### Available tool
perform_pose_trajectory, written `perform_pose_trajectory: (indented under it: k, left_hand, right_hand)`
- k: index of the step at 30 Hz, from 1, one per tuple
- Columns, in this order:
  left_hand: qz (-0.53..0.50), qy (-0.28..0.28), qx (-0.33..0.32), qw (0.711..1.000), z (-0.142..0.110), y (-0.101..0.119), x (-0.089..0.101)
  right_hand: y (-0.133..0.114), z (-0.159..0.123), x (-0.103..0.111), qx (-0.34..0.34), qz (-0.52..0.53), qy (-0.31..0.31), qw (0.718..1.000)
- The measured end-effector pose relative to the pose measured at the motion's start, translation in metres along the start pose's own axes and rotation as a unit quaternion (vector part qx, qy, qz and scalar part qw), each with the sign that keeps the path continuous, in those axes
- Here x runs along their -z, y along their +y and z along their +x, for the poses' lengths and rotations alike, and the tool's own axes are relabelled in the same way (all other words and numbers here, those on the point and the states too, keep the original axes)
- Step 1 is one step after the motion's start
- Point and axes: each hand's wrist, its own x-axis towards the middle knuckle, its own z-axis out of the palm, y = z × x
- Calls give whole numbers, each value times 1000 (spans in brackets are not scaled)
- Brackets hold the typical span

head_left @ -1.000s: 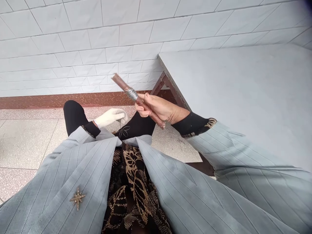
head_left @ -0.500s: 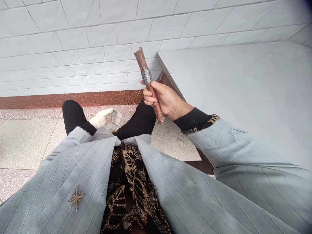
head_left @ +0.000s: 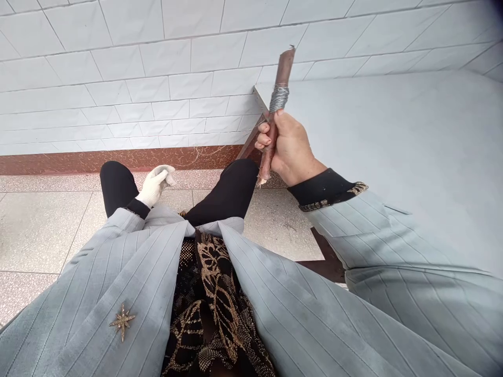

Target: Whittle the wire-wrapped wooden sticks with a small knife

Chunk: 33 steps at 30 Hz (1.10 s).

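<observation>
My right hand point(head_left: 293, 144) is closed around the lower half of a short brown wooden stick point(head_left: 285, 70), held up and tilted to the right. A coil of thin grey wire point(head_left: 279, 98) is wound round the stick just above my thumb. Lower left, over my lap, my left hand point(head_left: 157, 183) wears a white knitted glove with a greyish palm side. Its fingers are curled together, and whatever they may hold is too small or hidden. A faint thin strand shows against the brown skirting between the hands, its ends unclear.
A smooth pale tabletop point(head_left: 396, 157) fills the right side, its corner close to the stick. Ahead rises a white tiled wall point(head_left: 129, 63) with a brown skirting point(head_left: 70, 162). My knees in black trousers point(head_left: 231, 193) are above the speckled tile floor point(head_left: 39, 225).
My right hand has moved up and right with the stick, whose top has swung from leaning left to leaning right. My left hand has shifted slightly left and up.
</observation>
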Motion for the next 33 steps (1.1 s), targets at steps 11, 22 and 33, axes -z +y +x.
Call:
perform_pose_trajectory:
  k: [11, 22, 33]
  left_hand:
    - [241, 38, 16, 970, 9, -14, 67]
    - [347, -48, 78, 934, 19, 20, 57]
    - [198, -227, -86, 950, 9, 74, -88]
  right_hand:
    - [-21, 19, 26, 76, -5, 98, 992]
    - [-20, -13, -19, 21, -121, -114, 986]
    - [-24, -50, -50, -64, -175, -245, 951]
